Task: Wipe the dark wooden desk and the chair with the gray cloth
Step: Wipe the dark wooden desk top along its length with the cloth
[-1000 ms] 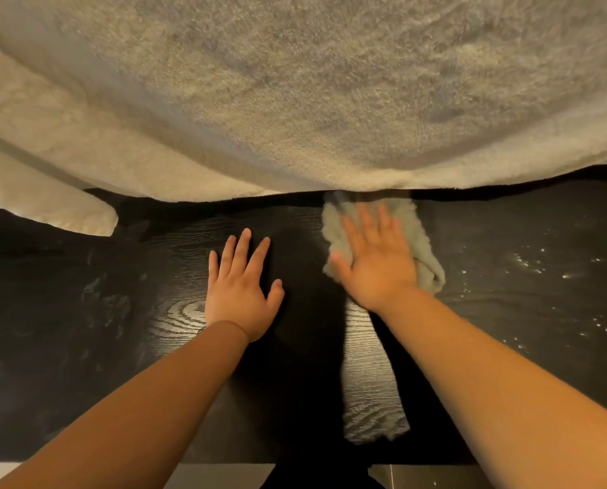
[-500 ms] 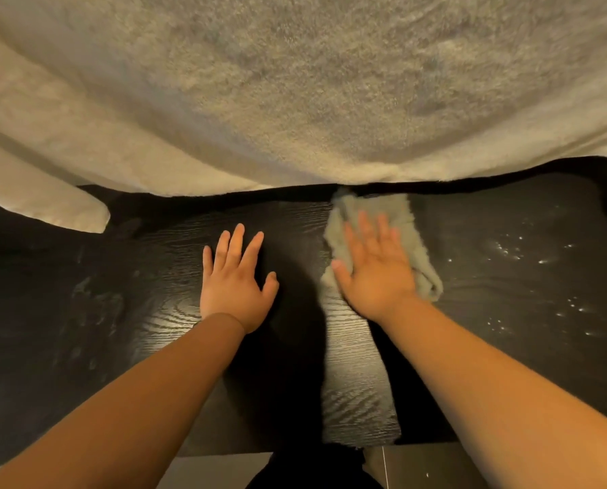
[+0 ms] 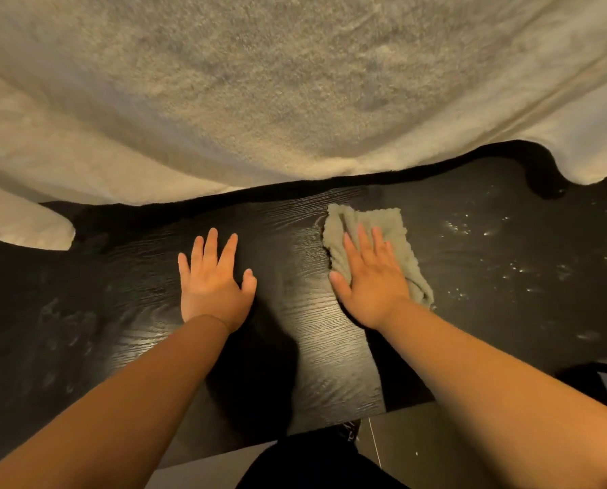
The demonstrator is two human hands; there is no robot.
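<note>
The left hand [image 3: 214,282] lies flat on the dark surface [image 3: 312,351], fingers straight and slightly spread, thumb out to the side. The right hand [image 3: 374,280] presses flat on the cloth [image 3: 399,224], which is crumpled under the palm and sticks out beyond the fingertips and along the hand's outer side. Small bright droplets [image 3: 471,229] (or specks; hard to tell) dot the surface right of the cloth. A pale fluffy towel [image 3: 295,86] fills the upper part of the view and hides the surface's far part. Below the near edge, grey floor [image 3: 422,450] shows.
</note>
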